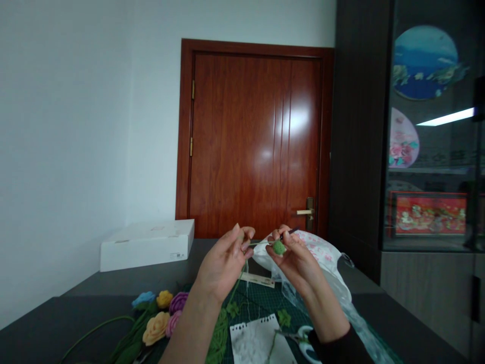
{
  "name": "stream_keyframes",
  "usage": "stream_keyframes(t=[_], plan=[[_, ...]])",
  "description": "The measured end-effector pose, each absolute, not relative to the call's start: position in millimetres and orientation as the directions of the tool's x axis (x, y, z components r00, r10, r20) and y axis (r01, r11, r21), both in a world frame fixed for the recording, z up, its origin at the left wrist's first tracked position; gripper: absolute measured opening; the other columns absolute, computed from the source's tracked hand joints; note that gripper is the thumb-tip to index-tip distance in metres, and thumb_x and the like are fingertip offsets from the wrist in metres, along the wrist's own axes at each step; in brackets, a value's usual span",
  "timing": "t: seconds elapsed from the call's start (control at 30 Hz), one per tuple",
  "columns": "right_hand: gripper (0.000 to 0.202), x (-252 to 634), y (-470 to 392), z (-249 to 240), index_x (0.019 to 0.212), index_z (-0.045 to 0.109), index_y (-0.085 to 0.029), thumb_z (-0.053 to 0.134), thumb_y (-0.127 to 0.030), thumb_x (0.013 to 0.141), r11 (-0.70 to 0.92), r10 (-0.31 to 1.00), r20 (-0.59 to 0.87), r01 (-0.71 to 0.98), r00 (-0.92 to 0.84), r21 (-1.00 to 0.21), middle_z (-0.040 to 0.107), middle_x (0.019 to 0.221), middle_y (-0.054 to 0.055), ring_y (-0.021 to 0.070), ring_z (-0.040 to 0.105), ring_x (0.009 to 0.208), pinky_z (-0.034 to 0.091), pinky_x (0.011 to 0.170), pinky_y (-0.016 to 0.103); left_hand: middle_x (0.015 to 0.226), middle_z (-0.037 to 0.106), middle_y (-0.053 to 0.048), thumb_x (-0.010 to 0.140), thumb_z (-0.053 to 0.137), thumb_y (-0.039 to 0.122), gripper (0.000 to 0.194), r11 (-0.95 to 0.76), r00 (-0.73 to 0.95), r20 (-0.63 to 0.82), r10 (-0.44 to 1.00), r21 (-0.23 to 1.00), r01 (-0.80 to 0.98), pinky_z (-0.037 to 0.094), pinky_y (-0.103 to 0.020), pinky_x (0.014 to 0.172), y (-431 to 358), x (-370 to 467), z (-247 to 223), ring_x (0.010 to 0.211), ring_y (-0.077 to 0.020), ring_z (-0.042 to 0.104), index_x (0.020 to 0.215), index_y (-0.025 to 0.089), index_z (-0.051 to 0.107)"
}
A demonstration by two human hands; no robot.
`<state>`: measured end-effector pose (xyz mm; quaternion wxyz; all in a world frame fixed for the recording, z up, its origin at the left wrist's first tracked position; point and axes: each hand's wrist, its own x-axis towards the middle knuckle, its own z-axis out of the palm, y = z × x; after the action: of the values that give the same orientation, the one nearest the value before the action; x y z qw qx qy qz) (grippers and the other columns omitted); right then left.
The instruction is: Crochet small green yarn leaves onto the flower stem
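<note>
My right hand (299, 260) is closed round a thin dark-handled crochet hook (293, 230) and a small round piece of green crochet (279, 247), held up above the table. Green yarn (256, 244) stretches from this piece to my left hand (223, 263), whose fingers are closed on it. More of the strand drops from the left fingers toward a pile of green yarn (219, 336), partly hidden by my left forearm. The hook's tip is too small to make out.
On a green cutting mat (261, 299) lie a spiral-torn paper sheet (257, 341), white-handled scissors (305, 344), small green crochet leaves (284, 318) and a pale ruler-like strip (257, 279). Crochet flowers (156, 328) lie left, a plastic bag (322, 253) right, a white box (147, 245) behind.
</note>
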<state>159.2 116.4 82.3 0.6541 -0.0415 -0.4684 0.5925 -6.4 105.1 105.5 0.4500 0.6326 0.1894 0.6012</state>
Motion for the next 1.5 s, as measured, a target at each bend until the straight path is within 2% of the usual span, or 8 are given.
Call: stream_keyframes(t=[0.1,0.17,0.27,0.43,0.57,0.93,1.23,1.5], plan=[[0.026,158.4,115.7,83.5,0.074,0.069,-0.021,0.091,-0.035,0.070,0.304,0.813,0.569,-0.739,-0.128,-0.601,0.060,0.074,-0.002,0.0085,0.044,0.060,0.045,0.059,0.021,0.077,0.048,-0.005,0.084,0.068,0.054,0.055,-0.654,0.079,0.660,0.747,0.751,-0.094,0.040,-0.042,0.088,111.5,-8.2,103.3,0.085,-0.0247,0.045,0.042,0.021,0.055],[0.025,155.9,114.6,84.0,0.072,0.069,-0.020,0.091,-0.034,0.070,0.315,0.809,0.575,-0.735,-0.123,-0.600,0.062,0.074,-0.002,0.0081,0.042,0.058,0.043,0.056,0.019,0.081,0.048,-0.005,0.081,0.074,0.046,0.041,-0.704,0.012,0.704,0.710,0.710,0.023,0.034,-0.044,0.099,113.6,-7.9,102.1,0.095,-0.0278,0.043,0.049,0.022,0.067],[0.026,151.1,113.5,83.8,0.070,0.069,-0.018,0.090,-0.033,0.070,0.324,0.805,0.581,-0.728,-0.124,-0.604,0.064,0.073,0.000,0.0076,0.041,0.057,0.039,0.051,0.018,0.091,0.057,-0.006,0.087,0.069,0.041,0.025,-0.727,0.013,0.728,0.685,0.682,0.084,0.032,-0.046,0.104,110.4,-3.6,101.9,0.103,-0.0286,0.047,0.098,0.023,0.082],[0.025,147.0,114.1,82.5,0.076,0.069,-0.018,0.087,-0.034,0.074,0.336,0.803,0.587,-0.737,-0.100,-0.586,0.063,0.072,-0.002,0.0054,0.040,0.054,0.036,0.051,0.016,0.097,0.066,-0.006,0.096,0.060,0.036,0.057,-0.543,0.197,0.609,0.768,0.782,-0.306,0.045,-0.033,0.081,92.4,8.4,105.6,0.087,-0.0190,0.059,0.148,0.016,0.051],[0.024,146.5,108.8,84.8,0.079,0.069,-0.019,0.087,-0.034,0.075,0.387,0.790,0.613,-0.748,-0.034,-0.540,0.066,0.074,-0.003,0.0057,0.045,0.057,0.041,0.056,0.017,0.092,0.069,-0.005,0.084,0.077,0.023,0.070,-0.428,0.199,0.577,0.792,0.758,-0.492,0.043,-0.027,0.070,80.5,11.3,110.7,0.075,-0.0130,0.056,0.148,0.012,0.049],[0.011,143.6,85.6,89.9,0.086,0.072,-0.024,0.080,-0.031,0.085,0.709,0.618,0.773,-0.528,0.147,-0.467,0.071,0.084,-0.002,0.0091,0.061,0.071,0.046,0.060,0.017,0.092,0.075,-0.006,0.070,0.087,0.012,0.096,-0.447,0.217,0.597,0.772,0.753,-0.483,0.052,-0.025,0.066,65.7,9.2,115.1,0.073,-0.0147,0.066,0.153,0.021,0.040],[0.014,139.1,74.5,92.3,0.084,0.073,-0.023,0.080,-0.035,0.084,0.687,0.647,0.749,-0.534,0.140,-0.493,0.062,0.082,-0.002,0.0074,0.055,0.064,0.044,0.055,0.017,0.081,0.069,0.001,0.072,0.084,0.009,0.107,-0.572,0.136,0.684,0.716,0.688,-0.447,0.056,-0.026,0.073,52.9,10.0,117.7,0.078,-0.0154,0.067,0.160,0.029,0.027],[0.017,145.9,70.3,98.2,0.081,0.071,-0.018,0.075,-0.033,0.088,0.489,0.657,0.746,-0.693,-0.107,-0.530,0.053,0.067,-0.005,0.0029,0.039,0.047,0.036,0.047,0.015,0.081,0.070,0.000,0.072,0.081,0.007,0.106,-0.628,0.108,0.708,0.697,0.677,-0.383,0.058,-0.032,0.074,47.5,11.3,118.3,0.077,-0.0176,0.068,0.160,0.024,0.023]])
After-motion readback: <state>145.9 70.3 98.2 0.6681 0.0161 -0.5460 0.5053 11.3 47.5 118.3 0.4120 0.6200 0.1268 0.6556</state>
